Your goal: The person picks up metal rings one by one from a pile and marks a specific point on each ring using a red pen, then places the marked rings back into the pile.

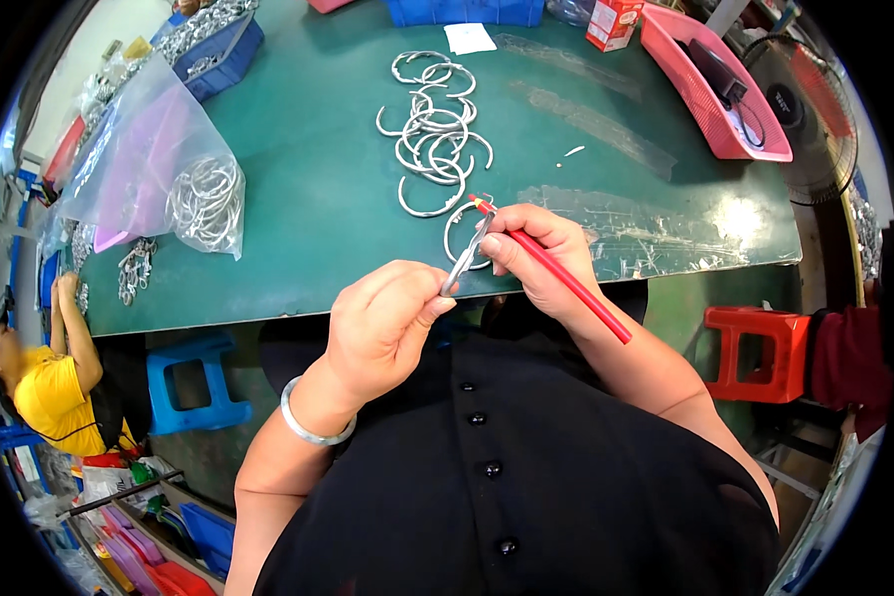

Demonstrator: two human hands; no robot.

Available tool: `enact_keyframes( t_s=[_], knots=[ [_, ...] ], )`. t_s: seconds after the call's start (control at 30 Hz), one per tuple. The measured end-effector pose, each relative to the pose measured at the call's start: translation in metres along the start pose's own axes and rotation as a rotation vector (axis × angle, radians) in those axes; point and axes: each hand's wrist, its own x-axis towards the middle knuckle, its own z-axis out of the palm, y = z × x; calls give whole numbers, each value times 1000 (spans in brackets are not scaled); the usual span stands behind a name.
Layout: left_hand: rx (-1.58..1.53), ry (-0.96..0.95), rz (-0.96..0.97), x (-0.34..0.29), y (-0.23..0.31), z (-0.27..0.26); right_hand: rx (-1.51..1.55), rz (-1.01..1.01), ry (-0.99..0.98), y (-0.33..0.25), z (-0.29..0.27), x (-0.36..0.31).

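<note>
Pinched in my left hand (pixel 385 310) is a silver open bangle (pixel 463 262), seen nearly edge-on over the table's near edge. My right hand (pixel 544 256) is closed around a slim red stick-like tool (pixel 576 285), whose yellow-banded tip meets the far end of that bangle. Whether my right fingers also touch the bangle, I cannot tell. Just behind lies another silver bangle (pixel 448 234), partly hidden by my hands. Farther back, several more open bangles (pixel 433 139) overlap in a loose heap on the green table (pixel 308 189).
A clear plastic bag (pixel 204 204) of bangles lies on the left near a blue bin (pixel 219 60) of metal pieces. A pink basket (pixel 715 94) and a red box (pixel 614 24) stand back right. Stools (pixel 194 382) flank me, and a person in yellow (pixel 58 392) sits left.
</note>
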Motion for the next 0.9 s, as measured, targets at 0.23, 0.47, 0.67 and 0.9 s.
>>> enact_keyframes(
  t_s=[0.23, 0.47, 0.67, 0.9],
  knots=[
    [-85, -51, -170, -1, -1, 0, -33, 11, 13, 2, -1, 0],
    [-825, 180, -939, -1, -31, 4, 2, 25, 153, -3, 2, 2],
    [-735, 25, -1110, 1, -44, 4, -120, -42, 51, -1, -8, 2],
    [-611, -43, -1177, 7, -48, 1, -225, -59, 17, -1, -12, 1]
  ],
)
